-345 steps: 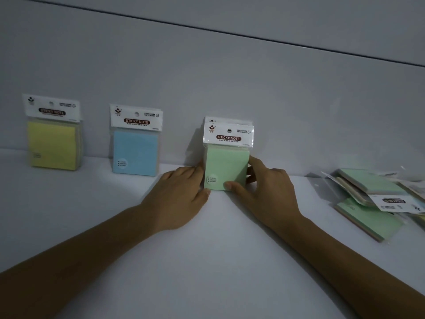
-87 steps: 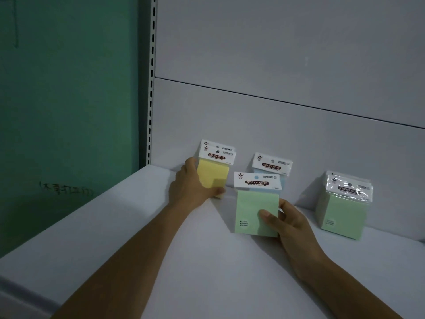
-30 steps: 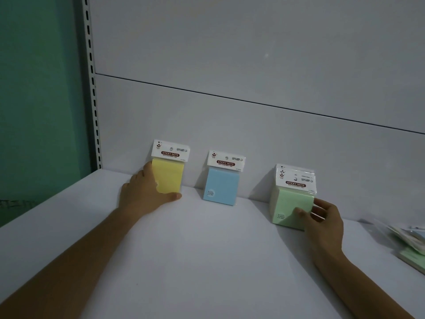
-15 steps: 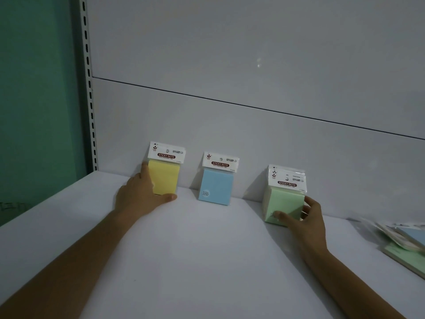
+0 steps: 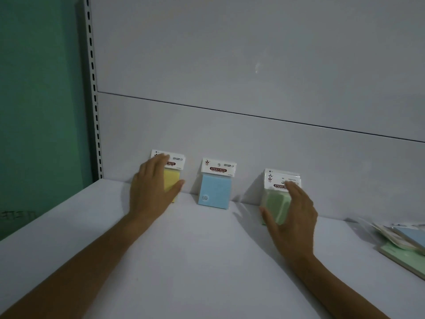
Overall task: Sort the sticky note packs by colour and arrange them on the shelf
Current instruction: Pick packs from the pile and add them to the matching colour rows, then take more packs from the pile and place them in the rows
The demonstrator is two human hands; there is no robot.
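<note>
Three colour groups of sticky note packs stand against the back panel of the white shelf (image 5: pixel 207 261). At the left are the yellow packs (image 5: pixel 172 181), with my left hand (image 5: pixel 154 187) spread flat over their front, thumb at the lower right corner. A blue pack (image 5: pixel 215 191) stands alone in the middle. On the right is a thick stack of green packs (image 5: pixel 277 203); my right hand (image 5: pixel 292 217) lies across its front with fingers apart, thumb at the lower left. Whether either hand grips its packs or only rests on them is unclear.
A loose pile of unsorted packs (image 5: pixel 404 240), blue and green among them, lies flat at the right edge of the shelf. A slotted metal upright (image 5: pixel 93 88) and a green wall (image 5: pixel 39 111) bound the shelf on the left.
My left hand has slid up over the face of the yellow packs. My right hand has moved from the side of the green stack onto its front.
</note>
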